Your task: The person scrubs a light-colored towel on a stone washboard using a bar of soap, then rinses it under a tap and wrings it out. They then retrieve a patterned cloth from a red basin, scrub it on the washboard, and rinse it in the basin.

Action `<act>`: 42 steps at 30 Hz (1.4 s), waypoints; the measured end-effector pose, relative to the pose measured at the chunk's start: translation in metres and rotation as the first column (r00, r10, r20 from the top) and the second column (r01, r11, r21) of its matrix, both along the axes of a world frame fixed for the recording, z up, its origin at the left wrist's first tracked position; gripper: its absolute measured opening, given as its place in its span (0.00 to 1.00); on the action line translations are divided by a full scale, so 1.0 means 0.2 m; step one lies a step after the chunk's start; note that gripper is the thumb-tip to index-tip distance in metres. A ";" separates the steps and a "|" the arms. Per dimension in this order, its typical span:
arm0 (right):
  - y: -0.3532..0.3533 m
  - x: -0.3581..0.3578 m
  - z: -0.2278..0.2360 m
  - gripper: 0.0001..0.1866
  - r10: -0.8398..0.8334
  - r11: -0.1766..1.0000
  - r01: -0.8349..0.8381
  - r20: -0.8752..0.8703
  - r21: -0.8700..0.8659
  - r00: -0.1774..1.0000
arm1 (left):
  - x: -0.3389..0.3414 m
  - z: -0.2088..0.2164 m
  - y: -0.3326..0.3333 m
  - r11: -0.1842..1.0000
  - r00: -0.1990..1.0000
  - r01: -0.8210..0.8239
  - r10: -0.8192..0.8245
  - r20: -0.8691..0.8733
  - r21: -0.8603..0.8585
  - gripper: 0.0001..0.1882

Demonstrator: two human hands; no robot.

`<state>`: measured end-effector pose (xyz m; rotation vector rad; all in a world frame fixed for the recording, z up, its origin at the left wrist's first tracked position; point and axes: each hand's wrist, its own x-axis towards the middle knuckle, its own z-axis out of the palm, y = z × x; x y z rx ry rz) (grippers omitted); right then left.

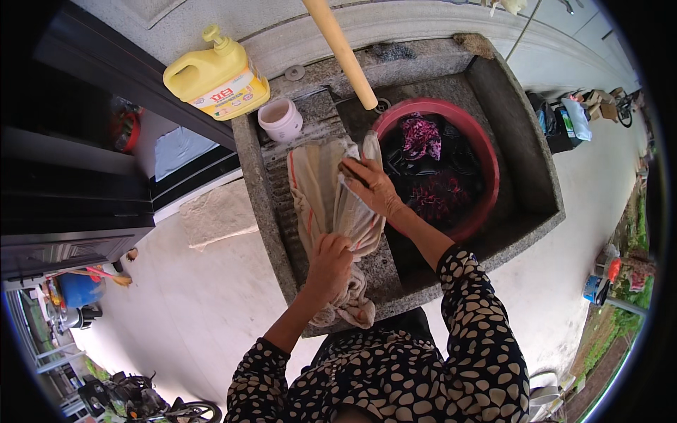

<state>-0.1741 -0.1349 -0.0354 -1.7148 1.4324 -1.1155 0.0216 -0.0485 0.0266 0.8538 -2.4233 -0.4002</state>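
A beige cloth (314,183) with red stripes lies spread over the ridged washboard side of a stone sink (262,211). Its lower end is bunched up near the sink's front edge. My left hand (330,264) is closed, gripping the cloth close to that bunched end. On the cloth's upper right part rests my right hand (374,189), its fingers bent over a small dark brown object (350,173) that they mostly cover; its kind cannot be made out. Right of this hand, a red basin (493,176) in the sink's deep part holds dark water and a pink-and-black patterned cloth (421,137).
A yellow pump jug (211,81) and a pale pink cup (281,121) stand at the sink's back left. A tan pipe (342,53) comes down over the sink. A mat (218,215) lies on the floor at left, by a dark door. Bags (560,123) sit beyond the right side.
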 end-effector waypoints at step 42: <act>-0.50 0.06 -0.06 0.24 -0.028 0.976 -0.122 -0.655 -0.183 0.756 | 0.00 0.10 0.32 0.753 0.963 -0.211 0.269 0.000 0.623 0.13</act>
